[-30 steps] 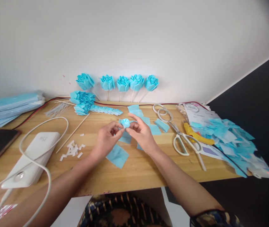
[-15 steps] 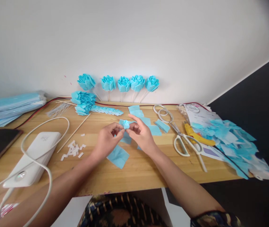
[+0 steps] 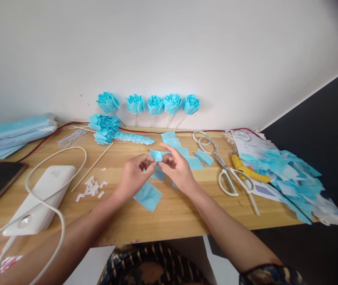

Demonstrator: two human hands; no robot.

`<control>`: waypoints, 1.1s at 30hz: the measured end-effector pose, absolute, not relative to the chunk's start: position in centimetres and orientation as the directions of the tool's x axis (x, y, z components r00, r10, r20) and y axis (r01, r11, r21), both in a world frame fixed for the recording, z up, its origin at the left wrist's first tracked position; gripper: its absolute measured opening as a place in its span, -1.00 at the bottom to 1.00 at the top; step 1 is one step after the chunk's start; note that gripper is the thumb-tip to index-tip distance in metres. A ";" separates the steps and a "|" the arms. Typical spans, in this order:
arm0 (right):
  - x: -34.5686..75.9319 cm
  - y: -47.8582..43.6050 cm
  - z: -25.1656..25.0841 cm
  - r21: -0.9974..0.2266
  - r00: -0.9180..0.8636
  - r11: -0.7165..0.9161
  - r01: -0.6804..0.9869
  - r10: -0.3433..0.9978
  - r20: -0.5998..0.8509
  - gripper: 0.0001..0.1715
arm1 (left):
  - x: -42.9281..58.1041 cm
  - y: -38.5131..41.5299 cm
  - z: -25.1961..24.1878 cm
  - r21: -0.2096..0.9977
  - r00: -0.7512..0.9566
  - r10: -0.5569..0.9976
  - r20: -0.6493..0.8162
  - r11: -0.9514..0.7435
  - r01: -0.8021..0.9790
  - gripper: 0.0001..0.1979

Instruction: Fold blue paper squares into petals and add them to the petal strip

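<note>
Between my two hands is a small folded blue fabric petal (image 3: 157, 155), pinched at its lower edges. My left hand (image 3: 137, 171) grips its left side with thumb and fingertips. On the other side my right hand (image 3: 177, 168) pinches it, the index finger stretched up and away. Beneath and around the hands lie flat blue fabric pieces, one square piece (image 3: 148, 196) close in front and a folded strip (image 3: 204, 158) to the right. A row of overlapping folded petals (image 3: 135, 138) rests behind my left hand.
Blue fabric roses (image 3: 172, 104) on sticks lean against the wall. Scissors (image 3: 230, 174), tape rings (image 3: 207, 144), a yellow glue gun (image 3: 249, 170) and a pile of blue scraps (image 3: 287, 178) lie right. Left are a power bank (image 3: 42, 198) with cable, a phone (image 3: 1, 182) and white bits (image 3: 92, 188).
Almost nothing differs. Both hands keep their pinch on the petal, which looks slightly reshaped; the view has shifted a touch.
</note>
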State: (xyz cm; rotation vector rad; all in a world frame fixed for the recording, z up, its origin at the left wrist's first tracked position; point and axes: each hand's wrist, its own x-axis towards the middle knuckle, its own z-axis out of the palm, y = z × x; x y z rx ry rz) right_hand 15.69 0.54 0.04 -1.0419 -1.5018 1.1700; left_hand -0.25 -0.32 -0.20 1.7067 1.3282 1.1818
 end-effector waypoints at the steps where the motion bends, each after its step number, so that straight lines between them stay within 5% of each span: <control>1: 15.7 0.5 0.0 -0.980 -0.204 0.183 0.073 0.965 0.165 -0.34 | -0.2 -0.3 -0.2 0.891 0.073 0.964 0.256 -0.265 0.368 -0.88; 33: 15.8 0.6 0.0 -0.987 -0.204 0.157 0.041 0.968 0.146 -0.38 | -0.3 -0.3 -0.1 0.878 0.090 0.958 0.273 -0.286 0.384 -0.88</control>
